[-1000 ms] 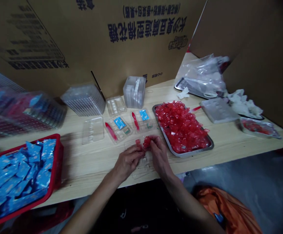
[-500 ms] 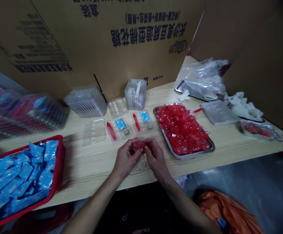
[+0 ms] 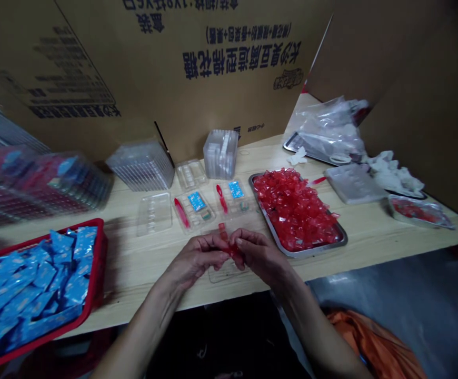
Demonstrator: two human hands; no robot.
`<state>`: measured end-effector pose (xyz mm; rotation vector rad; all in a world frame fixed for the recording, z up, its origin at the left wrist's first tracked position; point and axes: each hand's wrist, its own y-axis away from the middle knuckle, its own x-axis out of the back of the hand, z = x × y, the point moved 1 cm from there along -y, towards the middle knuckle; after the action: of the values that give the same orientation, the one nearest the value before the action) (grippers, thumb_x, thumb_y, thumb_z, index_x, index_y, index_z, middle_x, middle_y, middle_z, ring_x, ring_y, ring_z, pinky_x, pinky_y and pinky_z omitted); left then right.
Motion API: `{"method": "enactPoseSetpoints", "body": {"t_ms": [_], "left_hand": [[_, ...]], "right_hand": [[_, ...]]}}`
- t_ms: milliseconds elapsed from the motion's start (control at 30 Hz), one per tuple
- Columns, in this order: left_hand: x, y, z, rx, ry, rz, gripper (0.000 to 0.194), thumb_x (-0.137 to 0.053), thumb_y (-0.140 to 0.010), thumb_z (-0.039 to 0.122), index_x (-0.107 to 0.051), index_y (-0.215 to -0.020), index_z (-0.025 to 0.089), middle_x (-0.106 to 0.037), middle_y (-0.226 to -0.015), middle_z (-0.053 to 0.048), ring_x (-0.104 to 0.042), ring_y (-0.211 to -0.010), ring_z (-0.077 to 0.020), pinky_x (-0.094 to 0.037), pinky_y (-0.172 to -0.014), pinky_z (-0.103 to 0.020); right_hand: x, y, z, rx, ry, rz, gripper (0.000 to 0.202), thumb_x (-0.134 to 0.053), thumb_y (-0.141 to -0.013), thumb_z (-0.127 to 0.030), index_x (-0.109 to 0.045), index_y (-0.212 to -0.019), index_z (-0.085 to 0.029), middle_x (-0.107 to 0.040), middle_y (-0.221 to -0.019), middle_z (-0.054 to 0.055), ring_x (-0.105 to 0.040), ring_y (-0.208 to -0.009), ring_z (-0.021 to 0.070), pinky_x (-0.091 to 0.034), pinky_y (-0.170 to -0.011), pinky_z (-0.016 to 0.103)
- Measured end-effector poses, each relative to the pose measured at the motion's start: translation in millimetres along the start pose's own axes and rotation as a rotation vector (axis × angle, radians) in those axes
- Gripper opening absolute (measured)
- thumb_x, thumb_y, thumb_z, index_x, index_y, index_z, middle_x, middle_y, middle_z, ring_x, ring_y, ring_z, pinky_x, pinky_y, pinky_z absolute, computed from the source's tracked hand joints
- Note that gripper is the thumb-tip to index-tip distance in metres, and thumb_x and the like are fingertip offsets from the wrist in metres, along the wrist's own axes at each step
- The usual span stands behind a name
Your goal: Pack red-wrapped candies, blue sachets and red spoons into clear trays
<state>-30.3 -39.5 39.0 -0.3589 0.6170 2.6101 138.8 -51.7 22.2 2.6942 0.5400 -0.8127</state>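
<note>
Between my two hands, above the near middle of the table, is a small red plastic packet (image 3: 234, 249). The fingers of my left hand (image 3: 201, 258) pinch it from the left, and my right hand (image 3: 258, 253) pinches it from the right. A strip of red film (image 3: 222, 230) stands up beyond the fingertips. Under the hands lies a clear plastic tray (image 3: 223, 273), mostly covered by them. Just beyond are two clear trays, each with a red plastic tweezer-like piece (image 3: 182, 212) and a blue packet (image 3: 196, 200).
To the right, a metal tray (image 3: 341, 238) holds a heap of red packets (image 3: 292, 210). A red basket (image 3: 101, 247) of blue sachets (image 3: 35, 279) stands at left. Stacked clear trays (image 3: 141, 164) stand along the cardboard box (image 3: 142, 79) at the back.
Both hands have come slightly nearer and drawn apart a little at the wrists. The red packet shows more between the fingers, with a strip of film now sticking up.
</note>
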Motion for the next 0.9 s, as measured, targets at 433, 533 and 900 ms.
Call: {"method": "enactPoseSetpoints", "body": {"t_ms": [433, 533, 900], "left_hand": [[-3.6, -1, 0, -0.189, -0.277, 0.172, 0.021, -0.078, -0.065, 0.023, -0.058, -0.069, 0.016, -0.06, -0.063, 0.003, -0.051, -0.058, -0.0087, -0.037, -0.057, -0.021], [-3.4, -1, -3, -0.168, -0.212, 0.154, 0.024, -0.08, -0.064, 0.024, -0.06, -0.074, 0.016, -0.061, -0.065, 0.003, -0.053, -0.059, -0.0091, -0.039, -0.059, -0.021], [-14.2, 16, -5, 0.012, 0.209, 0.103, 0.021, -0.073, -0.058, 0.016, -0.055, -0.068, 0.018, -0.06, -0.053, 0.003, -0.046, -0.042, -0.0065, -0.028, -0.042, -0.018]], "right_hand": [[-7, -3, 1, 0.193, 0.489, 0.066, 0.033, -0.061, -0.088, -0.051, -0.057, -0.091, -0.019, -0.057, -0.073, -0.002, -0.048, -0.06, 0.01, -0.038, -0.054, 0.024], [-8, -2, 1, 0.225, 0.519, 0.004, 0.03, -0.064, -0.088, -0.047, -0.055, -0.097, -0.02, -0.059, -0.08, -0.001, -0.05, -0.064, 0.0105, -0.04, -0.057, 0.024], [-14, 2, -8, -0.118, -0.1, -0.139, 0.02, -0.069, -0.072, -0.026, -0.051, -0.077, -0.021, -0.046, -0.05, -0.01, -0.027, -0.034, 0.0041, -0.02, -0.032, 0.018]]}}
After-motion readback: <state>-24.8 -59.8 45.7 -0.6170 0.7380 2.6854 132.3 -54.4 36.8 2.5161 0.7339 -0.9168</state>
